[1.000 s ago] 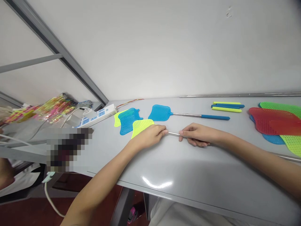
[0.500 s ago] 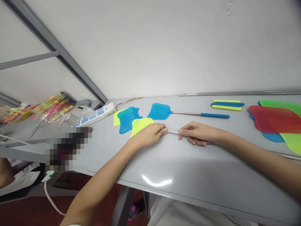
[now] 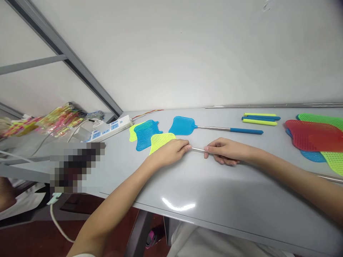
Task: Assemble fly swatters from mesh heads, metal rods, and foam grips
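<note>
My left hand (image 3: 174, 151) is closed at the narrow end of a yellow mesh fly swatter head (image 3: 161, 140), which lies partly beneath it. From those fingers a thin metal rod (image 3: 198, 149) runs to my right hand (image 3: 224, 150), where thumb and fingertips pinch it. Where rod and yellow head meet is hidden by the left fingers. Just beyond my hands lies a blue fly swatter (image 3: 182, 126) with a metal shaft and a blue grip. Another blue swatter head (image 3: 146, 135) overlaps a yellow one (image 3: 132, 135) to the left.
Several yellow and blue handle grips (image 3: 259, 122) lie at the back right. Red, green, blue and yellow swatter heads are piled at the right, the red one (image 3: 308, 135) on top. Thin metal rods (image 3: 268, 105) lie along the wall. A power strip (image 3: 114, 127) sits left.
Both hands keep the same hold on the rod and the yellow swatter head. The view has shifted very slightly; nothing else has visibly moved.
</note>
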Action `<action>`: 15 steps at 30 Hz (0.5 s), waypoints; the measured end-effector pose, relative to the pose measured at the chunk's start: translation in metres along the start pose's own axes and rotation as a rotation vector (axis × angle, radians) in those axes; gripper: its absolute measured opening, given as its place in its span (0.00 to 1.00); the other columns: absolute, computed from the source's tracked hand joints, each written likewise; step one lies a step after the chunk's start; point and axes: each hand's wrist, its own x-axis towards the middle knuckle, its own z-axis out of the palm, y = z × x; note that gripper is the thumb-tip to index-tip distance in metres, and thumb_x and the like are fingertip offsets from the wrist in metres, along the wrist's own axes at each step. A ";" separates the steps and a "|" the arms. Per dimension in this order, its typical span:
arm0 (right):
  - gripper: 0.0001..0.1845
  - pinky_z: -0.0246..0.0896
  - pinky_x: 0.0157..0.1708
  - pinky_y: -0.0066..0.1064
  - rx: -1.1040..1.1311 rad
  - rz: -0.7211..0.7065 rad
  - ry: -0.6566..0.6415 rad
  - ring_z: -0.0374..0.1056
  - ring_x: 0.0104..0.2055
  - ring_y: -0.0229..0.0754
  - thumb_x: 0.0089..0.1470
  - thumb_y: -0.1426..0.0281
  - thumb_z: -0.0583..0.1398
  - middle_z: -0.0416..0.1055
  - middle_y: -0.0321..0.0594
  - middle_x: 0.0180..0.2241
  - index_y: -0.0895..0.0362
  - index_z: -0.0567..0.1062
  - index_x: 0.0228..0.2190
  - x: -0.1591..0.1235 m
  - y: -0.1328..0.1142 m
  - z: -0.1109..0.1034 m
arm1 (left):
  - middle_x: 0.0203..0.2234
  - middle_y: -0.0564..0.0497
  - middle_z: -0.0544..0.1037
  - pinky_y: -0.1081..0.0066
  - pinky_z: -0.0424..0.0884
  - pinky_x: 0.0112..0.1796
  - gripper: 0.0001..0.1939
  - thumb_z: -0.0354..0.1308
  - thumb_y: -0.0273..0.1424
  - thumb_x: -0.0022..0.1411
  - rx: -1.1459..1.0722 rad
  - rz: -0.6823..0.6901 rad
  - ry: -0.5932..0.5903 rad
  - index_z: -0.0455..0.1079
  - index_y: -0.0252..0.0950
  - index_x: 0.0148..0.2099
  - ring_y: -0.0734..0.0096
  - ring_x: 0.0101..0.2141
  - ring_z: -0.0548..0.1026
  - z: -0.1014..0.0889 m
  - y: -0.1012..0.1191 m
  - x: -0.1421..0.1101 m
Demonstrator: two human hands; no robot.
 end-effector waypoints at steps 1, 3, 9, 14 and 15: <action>0.23 0.40 0.06 0.18 0.004 0.000 -0.003 0.49 0.08 0.25 0.53 0.52 0.51 0.60 0.29 0.15 0.60 0.71 0.33 0.000 0.000 0.000 | 0.22 0.52 0.67 0.72 0.57 0.27 0.18 0.37 0.35 0.66 0.005 0.003 0.001 0.60 0.36 0.28 0.72 0.25 0.64 0.000 0.000 0.000; 0.23 0.40 0.05 0.18 0.014 -0.004 -0.007 0.49 0.08 0.25 0.53 0.52 0.52 0.60 0.29 0.15 0.60 0.71 0.33 0.000 0.000 0.000 | 0.22 0.53 0.67 0.72 0.57 0.27 0.17 0.37 0.35 0.66 0.015 0.014 0.001 0.60 0.36 0.28 0.72 0.25 0.64 0.000 0.000 0.000; 0.22 0.37 0.06 0.19 0.029 0.001 0.001 0.45 0.08 0.25 0.51 0.53 0.54 0.59 0.28 0.13 0.61 0.72 0.32 0.001 0.002 -0.001 | 0.22 0.52 0.68 0.71 0.57 0.28 0.18 0.36 0.34 0.66 0.086 0.061 0.002 0.62 0.36 0.30 0.69 0.26 0.65 0.003 0.002 0.000; 0.23 0.36 0.06 0.19 0.032 0.019 0.006 0.45 0.08 0.25 0.50 0.52 0.55 0.58 0.27 0.11 0.61 0.72 0.32 0.003 0.003 -0.001 | 0.21 0.51 0.67 0.69 0.57 0.29 0.17 0.37 0.34 0.66 0.147 0.085 0.007 0.62 0.35 0.30 0.68 0.26 0.65 0.007 0.004 0.000; 0.23 0.36 0.06 0.19 0.024 0.020 0.015 0.45 0.08 0.25 0.49 0.52 0.56 0.58 0.27 0.11 0.61 0.72 0.32 0.002 0.002 -0.001 | 0.21 0.51 0.68 0.69 0.57 0.29 0.17 0.37 0.34 0.66 0.155 0.089 0.008 0.62 0.36 0.30 0.68 0.26 0.65 0.007 0.004 0.001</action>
